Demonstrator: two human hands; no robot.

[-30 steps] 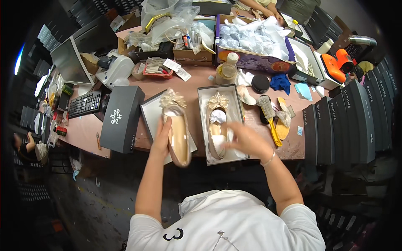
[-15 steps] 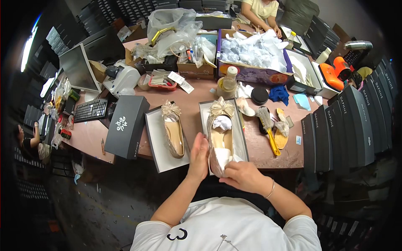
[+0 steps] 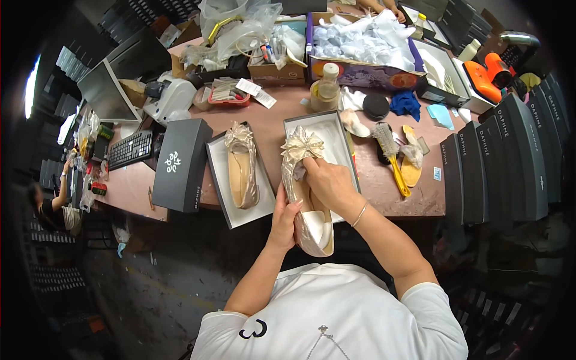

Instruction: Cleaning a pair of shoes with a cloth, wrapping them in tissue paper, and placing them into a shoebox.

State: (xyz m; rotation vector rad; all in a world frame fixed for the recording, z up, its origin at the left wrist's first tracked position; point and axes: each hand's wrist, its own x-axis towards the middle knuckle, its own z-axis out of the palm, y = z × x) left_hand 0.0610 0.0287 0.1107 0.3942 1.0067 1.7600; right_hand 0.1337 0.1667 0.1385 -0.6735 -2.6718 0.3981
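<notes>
Left hand (image 3: 287, 216) cups the heel end of a gold bow-front shoe (image 3: 307, 198) from the side, fingers wrapped on the upper; right hand (image 3: 329, 183) is pushed down into the toe opening just behind the bow (image 3: 302, 145), fingers curled inside. I read that as left bracing while right works the toe, likely on the white paper stuffing that shows at the heel end; what the right fingers actually pinch is hidden, can't tell. The shoe is lifted and tilted over the near end of an open grey box (image 3: 321, 129), which sits at the near edge of the table (image 3: 396, 198), heel overhanging toward me. Holding it there keeps it within the box footprint. The matching shoe (image 3: 241, 168) lies flat in a second open tray (image 3: 223, 192) just left, toe toward the far edge, untouched. A dark box lid (image 3: 180, 165) lies left of that tray, near a keyboard (image 3: 132, 149). Right of the grey box: a yellow-handled brush (image 3: 393, 156) and an insole (image 3: 411, 171), both within reach of the right hand. A bottle (image 3: 327, 90) and a box of white tissue paper (image 3: 366, 48) sit toward the far edge. Closed dark boxes (image 3: 504, 162) stand upright at the right edge.
</notes>
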